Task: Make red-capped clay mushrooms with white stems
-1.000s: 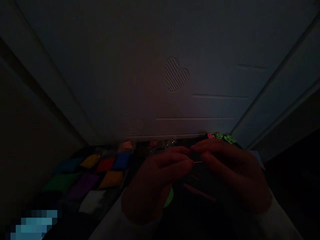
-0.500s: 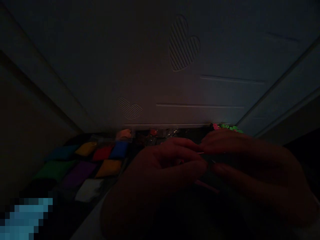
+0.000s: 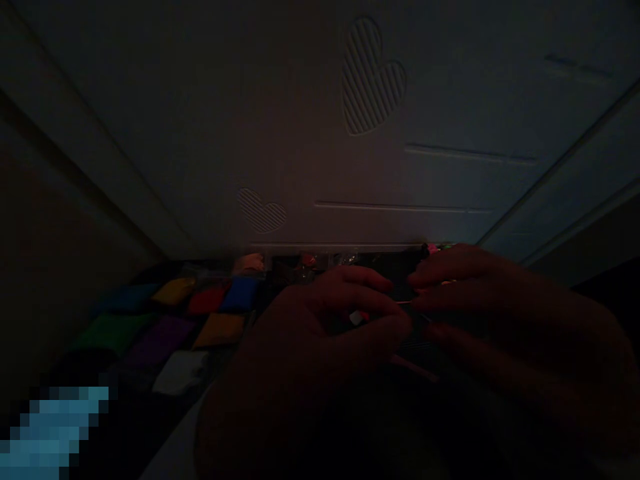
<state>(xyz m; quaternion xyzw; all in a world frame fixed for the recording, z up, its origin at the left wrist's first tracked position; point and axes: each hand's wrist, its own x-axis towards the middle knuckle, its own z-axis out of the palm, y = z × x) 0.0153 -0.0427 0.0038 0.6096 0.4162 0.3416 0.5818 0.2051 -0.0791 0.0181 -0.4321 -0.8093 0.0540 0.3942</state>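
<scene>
The scene is very dark. My left hand (image 3: 320,340) is closed, its thumb and fingers bent together at the tips. A small white and red piece (image 3: 356,318) shows within the curl of its fingers; what it belongs to is unclear. A thin pale pink strand (image 3: 404,303) spans the narrow gap from the left fingertips to my right hand (image 3: 510,320). The right fingers are pressed together on the strand's end, with the thumb a little below them. Beneath both hands lies a pink flat tool (image 3: 415,368) on the dark work surface.
Packets in several colours lie at the left, among them a blue packet (image 3: 241,294), an orange packet (image 3: 219,330) and a white packet (image 3: 181,372). Small clear bags (image 3: 310,261) sit along the back. A pale panel with an embossed heart (image 3: 373,80) rises behind.
The view has tilted down and both hands look nearer and larger. My right thumb has moved apart from its fingers. The white and red piece has come into view inside the left hand.
</scene>
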